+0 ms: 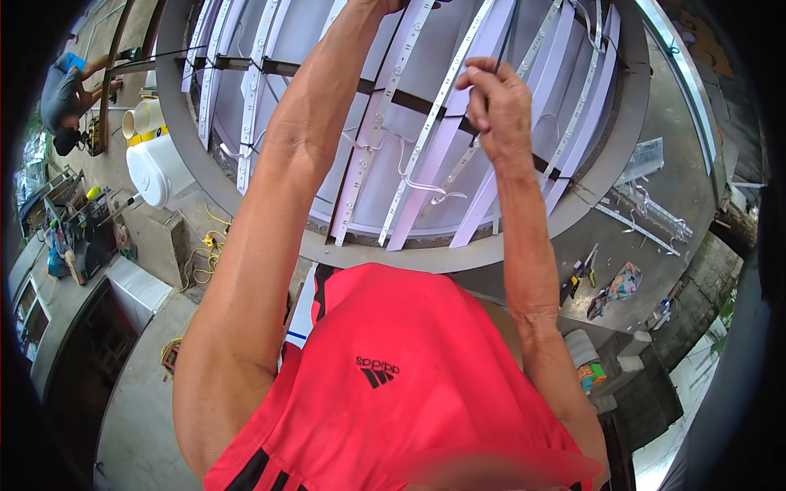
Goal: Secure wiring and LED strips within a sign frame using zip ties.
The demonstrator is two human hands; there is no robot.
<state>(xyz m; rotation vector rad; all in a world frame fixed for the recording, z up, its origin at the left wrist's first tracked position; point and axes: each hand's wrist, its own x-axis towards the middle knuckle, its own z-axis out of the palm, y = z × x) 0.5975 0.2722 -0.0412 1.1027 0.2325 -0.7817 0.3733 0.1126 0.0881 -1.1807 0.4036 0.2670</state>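
A large round metal frame (174,106) holds several pale lengthwise slats (429,192) carrying white LED strips (426,135). Dark crossbars (413,101) run beneath them, with thin black ties around some crossings. My left hand (388,5) reaches to the top edge of the picture, where its fingers are cut off; something small and dark is beside it. Above the right half of the frame, my right hand (501,110) is raised with its fingers curled. A thin dark strip (508,37), resembling a cable tie, runs down to those fingers. Loose white wires (422,186) hang between the strips.
Pliers and a cutter (581,274) lie on the grey surface at right, beside a patterned cloth (625,282). Spare LED strips (647,214) rest farther back. A white container (158,173) and a yellow cord (209,258) are at left. Another person (70,98) crouches at far left.
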